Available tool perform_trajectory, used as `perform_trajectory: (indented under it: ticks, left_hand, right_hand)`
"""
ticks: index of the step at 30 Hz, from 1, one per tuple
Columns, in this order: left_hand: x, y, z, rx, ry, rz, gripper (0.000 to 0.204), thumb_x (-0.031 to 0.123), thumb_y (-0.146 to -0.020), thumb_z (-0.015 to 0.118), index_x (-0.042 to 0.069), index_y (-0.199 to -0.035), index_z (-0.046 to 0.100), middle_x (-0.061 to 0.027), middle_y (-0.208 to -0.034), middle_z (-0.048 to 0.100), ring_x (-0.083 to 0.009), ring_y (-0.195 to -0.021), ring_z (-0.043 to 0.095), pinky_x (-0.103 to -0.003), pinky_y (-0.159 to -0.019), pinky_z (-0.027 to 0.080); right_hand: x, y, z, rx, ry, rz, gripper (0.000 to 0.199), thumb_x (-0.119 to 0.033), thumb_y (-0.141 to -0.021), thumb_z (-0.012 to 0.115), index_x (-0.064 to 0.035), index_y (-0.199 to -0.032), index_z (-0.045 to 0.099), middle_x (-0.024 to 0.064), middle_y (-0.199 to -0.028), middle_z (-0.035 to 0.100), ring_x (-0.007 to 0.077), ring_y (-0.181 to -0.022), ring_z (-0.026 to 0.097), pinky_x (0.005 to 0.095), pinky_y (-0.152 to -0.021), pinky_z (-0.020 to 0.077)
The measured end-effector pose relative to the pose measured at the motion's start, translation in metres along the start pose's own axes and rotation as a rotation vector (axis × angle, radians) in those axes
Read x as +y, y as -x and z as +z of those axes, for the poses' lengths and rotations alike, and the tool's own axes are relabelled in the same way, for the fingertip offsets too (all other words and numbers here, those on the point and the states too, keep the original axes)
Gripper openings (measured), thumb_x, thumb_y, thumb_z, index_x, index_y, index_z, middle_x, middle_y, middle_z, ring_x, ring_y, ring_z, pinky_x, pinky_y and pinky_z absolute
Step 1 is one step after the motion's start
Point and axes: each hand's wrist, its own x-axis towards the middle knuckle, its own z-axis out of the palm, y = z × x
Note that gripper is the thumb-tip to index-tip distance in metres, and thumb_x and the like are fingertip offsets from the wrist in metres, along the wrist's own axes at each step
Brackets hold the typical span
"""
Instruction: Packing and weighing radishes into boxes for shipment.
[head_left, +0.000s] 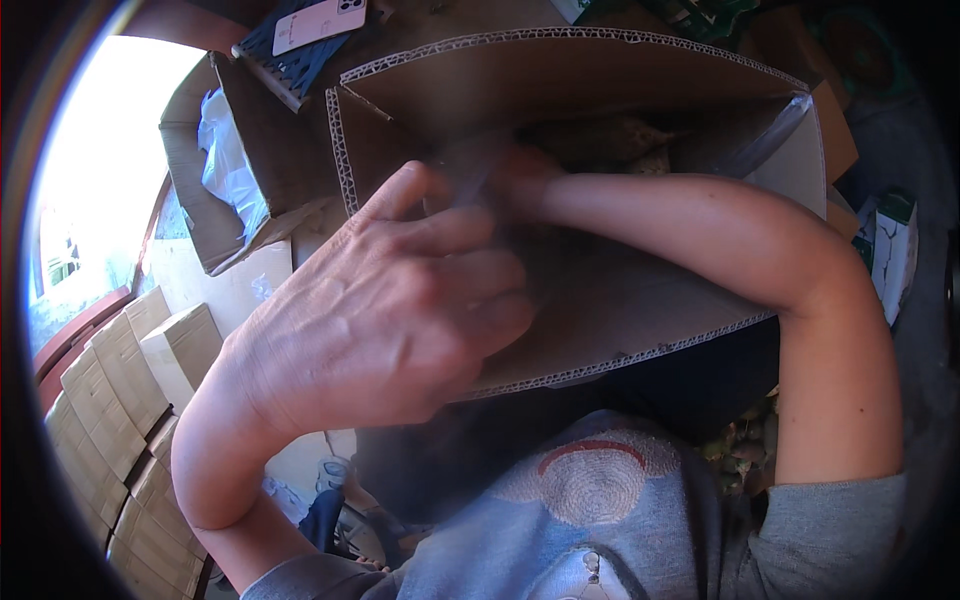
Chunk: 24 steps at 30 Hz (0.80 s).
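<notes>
With both hands inside the open cardboard box (600, 300) at frame centre, the left hand (390, 320) curls its fingers together while the right hand (525, 175) is blurred, grip untellable, seemingly arranging contents; next likely needs steadier placement.

Grey long-sleeved top (600, 540); both sleeves pushed up past the elbows, forearms bare. Right sleeve (830, 530) bunched in soft folds above the elbow; left sleeve (300, 580) barely visible at the lower edge. Chest carries a round embroidered patch (590, 485), pale stitched rings with a red arc along its top. No rings, watch or gloves visible on the left hand (390, 320).
</notes>
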Motion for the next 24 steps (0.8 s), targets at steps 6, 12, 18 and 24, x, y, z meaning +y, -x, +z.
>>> perform_trajectory:
  ticks: [6, 12, 18, 24]
  left_hand:
    - [-0.001, -0.001, -0.002, -0.007, -0.019, -0.054, 0.033, 0.003, -0.059, 0.070, 0.010, -0.090, 0.063, 0.0011, -0.074, 0.063, -0.0211, -0.075, 0.058, -0.040, -0.082, 0.042]
    - [0.008, -0.004, 0.004, 0.030, -0.031, 0.018, 0.033, 0.003, -0.058, 0.072, 0.011, -0.090, 0.064, 0.0021, -0.072, 0.062, -0.0187, -0.072, 0.059, -0.038, -0.084, 0.041]
    - [0.025, -0.012, -0.002, -0.031, -0.047, 0.022, 0.031, 0.002, -0.057, 0.073, 0.011, -0.086, 0.067, 0.0014, -0.072, 0.063, -0.0179, -0.073, 0.060, -0.040, -0.087, 0.040]
    - [0.051, -0.013, -0.001, -0.052, -0.215, -0.045, 0.034, -0.003, -0.055, 0.070, 0.010, -0.086, 0.067, -0.0026, -0.074, 0.064, -0.0210, -0.077, 0.061, -0.042, -0.090, 0.040]
  right_hand:
    - [0.036, -0.007, 0.010, -0.045, 0.005, -0.203, 0.083, -0.038, -0.076, 0.079, 0.0044, -0.138, 0.043, 0.0237, -0.124, 0.062, 0.0349, -0.113, 0.064, 0.0421, -0.096, 0.0531]
    - [0.012, 0.013, -0.003, -0.045, 0.109, -0.085, 0.078, -0.036, -0.076, 0.081, 0.0033, -0.135, 0.048, 0.0230, -0.122, 0.064, 0.0349, -0.111, 0.065, 0.0430, -0.095, 0.0538]
    - [0.012, -0.006, 0.005, -0.067, -0.001, -0.088, 0.084, -0.036, -0.079, 0.078, 0.0034, -0.143, 0.040, 0.0216, -0.123, 0.065, 0.0362, -0.114, 0.064, 0.0431, -0.094, 0.0532]
    - [-0.024, 0.046, -0.030, -0.207, 0.216, 0.016, 0.056, -0.029, -0.084, 0.070, -0.0048, -0.133, 0.058, 0.0185, -0.125, 0.066, 0.0308, -0.114, 0.065, 0.0411, -0.090, 0.0536]
